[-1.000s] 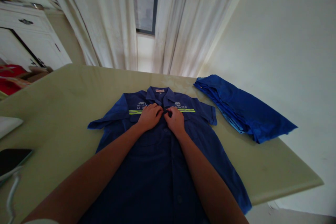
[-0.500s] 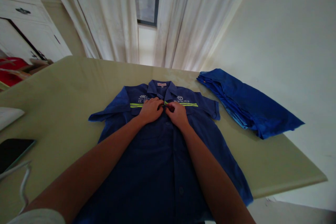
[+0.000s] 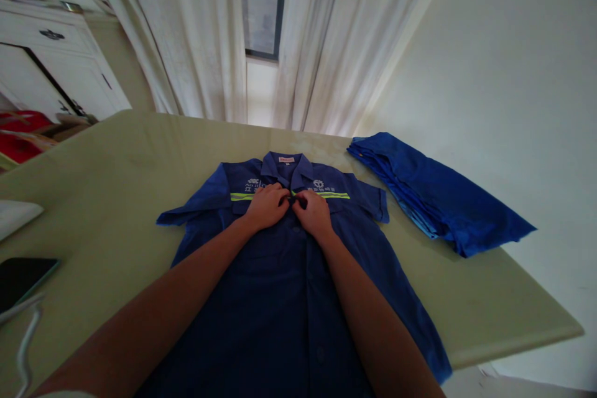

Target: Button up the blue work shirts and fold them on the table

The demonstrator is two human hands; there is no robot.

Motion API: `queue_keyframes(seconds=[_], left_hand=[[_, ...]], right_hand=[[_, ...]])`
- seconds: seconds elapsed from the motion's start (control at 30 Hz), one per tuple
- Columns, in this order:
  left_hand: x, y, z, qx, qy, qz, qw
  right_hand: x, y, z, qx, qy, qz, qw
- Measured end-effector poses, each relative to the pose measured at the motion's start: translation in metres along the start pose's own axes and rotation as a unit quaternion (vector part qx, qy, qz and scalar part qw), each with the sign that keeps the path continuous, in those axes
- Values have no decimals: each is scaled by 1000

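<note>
- Head view: a dark blue short-sleeved work shirt (image 3: 270,298) lies front up and spread out on the pale green worktop (image 3: 116,168), its collar at the far end.
- The left hand (image 3: 267,206) is on the shirt's chest, just left of the front opening, its grip pinching the fabric edge between thumb and fingers.
- The right hand (image 3: 313,214) is just right of that opening, its grip likewise pinched on the shirt front, fingertips close to the left hand's; whether a button is between them cannot be told.
- A yellow-green reflective stripe (image 3: 334,196) crosses the shirt's chest, below white printed logos.
- Inside the shirt's collar sits a pale label (image 3: 286,160).
- Right of the shirt, near its sleeve, lies a folded bright blue cloth (image 3: 433,193).
- Well left of the shirt are a smartphone (image 3: 25,280) and a white cable (image 3: 25,348).
- Beyond the shirt, past the worktop's far edge, hang pale curtains (image 3: 186,31) beside a narrow window (image 3: 262,0).
</note>
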State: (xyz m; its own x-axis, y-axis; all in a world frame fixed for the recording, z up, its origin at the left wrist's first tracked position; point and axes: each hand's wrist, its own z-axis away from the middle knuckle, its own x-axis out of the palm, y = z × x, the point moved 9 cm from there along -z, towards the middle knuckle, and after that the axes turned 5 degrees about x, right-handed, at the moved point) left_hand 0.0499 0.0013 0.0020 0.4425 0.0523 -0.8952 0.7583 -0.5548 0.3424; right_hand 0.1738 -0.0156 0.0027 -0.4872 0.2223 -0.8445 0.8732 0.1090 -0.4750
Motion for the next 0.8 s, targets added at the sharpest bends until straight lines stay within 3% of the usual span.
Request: queue_keyframes(seconds=[0.8], left_hand=[[2,4,2,2,6,-39,999]], right_hand=[[-4,-1,3,48,22,49,997]])
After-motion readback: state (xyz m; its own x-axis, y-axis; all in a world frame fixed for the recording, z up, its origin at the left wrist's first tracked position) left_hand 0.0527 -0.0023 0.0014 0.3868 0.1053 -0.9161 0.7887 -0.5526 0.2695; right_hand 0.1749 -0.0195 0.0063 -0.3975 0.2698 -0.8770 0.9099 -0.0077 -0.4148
